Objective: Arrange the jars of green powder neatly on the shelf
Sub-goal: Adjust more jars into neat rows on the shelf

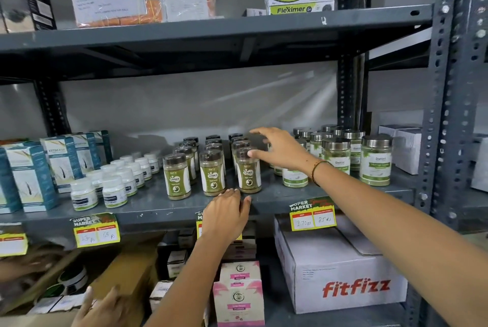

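Three rows of brown-lidded jars of green powder stand on the grey shelf (277, 202); the front jars are the left jar (177, 177), the middle jar (212, 174) and the right jar (248, 171). My right hand (280, 151) hovers open beside the right row, its thumb by the front jar's lid and its fingers near the jars behind. My left hand (227, 212) rests open on the shelf's front edge just below the middle and right jars. Neither hand holds anything.
Wider steel-lidded green powder jars (376, 161) crowd the shelf to the right. Small white bottles (114, 192) and teal boxes (33, 178) fill the left. A Fitfizz carton (343, 274) and pink boxes (239, 297) sit below. Another person's hand (105, 308) shows at bottom left.
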{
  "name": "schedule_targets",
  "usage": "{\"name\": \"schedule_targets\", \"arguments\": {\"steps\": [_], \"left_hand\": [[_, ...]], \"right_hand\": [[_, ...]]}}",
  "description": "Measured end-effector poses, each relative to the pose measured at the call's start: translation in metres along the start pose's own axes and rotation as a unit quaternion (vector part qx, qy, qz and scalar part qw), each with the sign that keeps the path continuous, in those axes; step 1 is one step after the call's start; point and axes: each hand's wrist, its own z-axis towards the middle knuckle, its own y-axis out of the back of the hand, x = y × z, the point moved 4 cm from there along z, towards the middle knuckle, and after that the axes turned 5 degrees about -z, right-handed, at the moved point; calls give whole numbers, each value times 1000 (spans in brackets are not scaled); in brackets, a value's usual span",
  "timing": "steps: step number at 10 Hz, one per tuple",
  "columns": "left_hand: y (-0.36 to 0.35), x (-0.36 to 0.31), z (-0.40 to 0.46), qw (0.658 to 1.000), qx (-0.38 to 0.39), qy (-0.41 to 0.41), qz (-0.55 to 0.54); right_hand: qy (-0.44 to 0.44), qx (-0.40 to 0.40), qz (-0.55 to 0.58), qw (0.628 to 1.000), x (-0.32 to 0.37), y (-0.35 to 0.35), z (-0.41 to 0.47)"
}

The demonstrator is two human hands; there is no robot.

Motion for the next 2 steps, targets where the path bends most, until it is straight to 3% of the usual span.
{"name": "schedule_targets", "arguments": {"steps": [1,2], "left_hand": [[10,4,2,999,25,15,-42],[30,-3,8,997,-19,16,-66]], "right_hand": [[-5,-46,-17,999,-6,15,-6],[5,-131,0,991,-3,37,-15]]}}
